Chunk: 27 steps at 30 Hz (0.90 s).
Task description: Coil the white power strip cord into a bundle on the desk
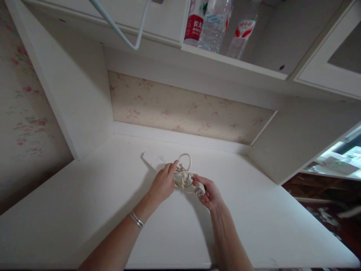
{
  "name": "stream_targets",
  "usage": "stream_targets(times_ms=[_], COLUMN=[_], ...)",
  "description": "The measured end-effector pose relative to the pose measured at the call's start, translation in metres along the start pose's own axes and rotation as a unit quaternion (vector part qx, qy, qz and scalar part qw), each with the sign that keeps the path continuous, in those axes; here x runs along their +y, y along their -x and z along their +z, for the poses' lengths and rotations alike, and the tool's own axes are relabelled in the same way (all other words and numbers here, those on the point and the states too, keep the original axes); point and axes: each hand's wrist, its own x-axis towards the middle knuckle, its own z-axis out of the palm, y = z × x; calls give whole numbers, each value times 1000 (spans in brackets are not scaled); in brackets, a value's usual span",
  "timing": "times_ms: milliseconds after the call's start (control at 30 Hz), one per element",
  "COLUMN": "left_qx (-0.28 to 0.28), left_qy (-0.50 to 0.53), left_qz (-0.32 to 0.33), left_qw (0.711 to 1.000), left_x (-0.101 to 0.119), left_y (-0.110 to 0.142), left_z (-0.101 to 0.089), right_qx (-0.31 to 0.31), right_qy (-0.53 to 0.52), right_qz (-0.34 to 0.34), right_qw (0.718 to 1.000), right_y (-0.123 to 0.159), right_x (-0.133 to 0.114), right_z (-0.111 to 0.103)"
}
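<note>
A white power strip (153, 159) lies on the white desktop, its near end hidden behind my left hand. Next to it is a tangled, looped cream power cord (184, 174). My left hand (164, 181), with a silver bracelet on the wrist, is closed at the left side of the coil, fingertips on the cord. The plug (200, 189) at the cord's end is in my right hand (210, 192), whose fingers curl around it. Part of the cord passes beside the right fingertips.
Above the desktop (98, 210) hangs a cabinet shelf (234, 62) holding several plastic bottles (216, 28). A pale blue tube-like bar (118, 32) crosses the upper left. Side panels (76, 86) bound the desk niche. Floral wallpaper (175, 107) covers the back.
</note>
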Motion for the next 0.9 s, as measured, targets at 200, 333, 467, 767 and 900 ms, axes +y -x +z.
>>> stream_targets(times_ms=[200, 333, 467, 767, 900], left_qx=[-32, -103, -123, -133, -139], left_qy=[-62, -61, -34, 97, 178], left_qz=[-9, -75, -106, -133, -137], left_qw=[997, 990, 986, 977, 965], left_x=[4, 0, -3, -20, -25], left_y=[2, 2, 1, -3, -2], left_z=[-11, -16, -12, -8, -12], right_qx=[-24, -15, -29, 6, 47], right_qy=[-25, 59, 124, 274, 373], right_qz=[49, -19, -80, -115, -128], right_qw=[998, 998, 989, 955, 918], right_y=[-4, -10, -10, -5, -5], right_x=[1, 9, 13, 15, 16], right_z=[-8, -9, -2, 11, 12])
